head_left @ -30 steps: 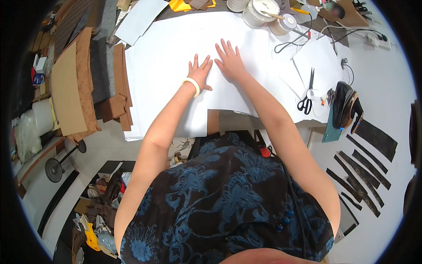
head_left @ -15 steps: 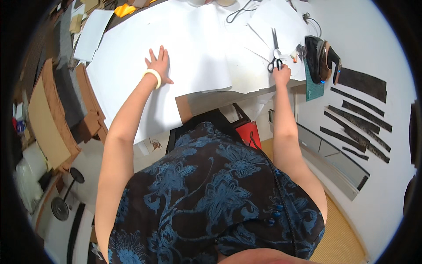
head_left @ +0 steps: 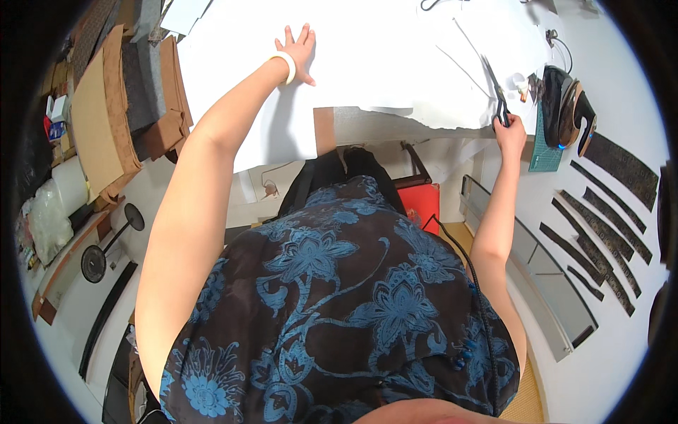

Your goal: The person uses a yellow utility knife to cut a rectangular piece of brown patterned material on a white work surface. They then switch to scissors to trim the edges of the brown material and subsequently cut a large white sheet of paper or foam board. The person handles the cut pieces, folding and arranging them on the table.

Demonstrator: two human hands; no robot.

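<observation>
My left hand (head_left: 300, 53) lies flat with spread fingers on a large white paper sheet (head_left: 233, 74), on the left part of the table. A pale bangle (head_left: 288, 67) is round that wrist. At the table's front right, my right hand (head_left: 510, 134) grips black-handled scissors (head_left: 498, 95) by their loops. Their blades point away from me and slightly left, over white paper. A small white roll (head_left: 519, 80) sits just right of the scissors. Whether the blades touch the paper, I cannot tell.
A black and copper clothes iron (head_left: 558, 106) stands right of the table by a green cutting mat (head_left: 544, 152). Dark strips (head_left: 590, 240) hang on the right wall. Brown and grey sheets (head_left: 106, 120) are stacked at left. A red seat (head_left: 420, 201) is under the table.
The whole view has shifted, so the table sits higher in it. The scissors have turned to the left and come away from the white roll. My left hand still rests on the paper.
</observation>
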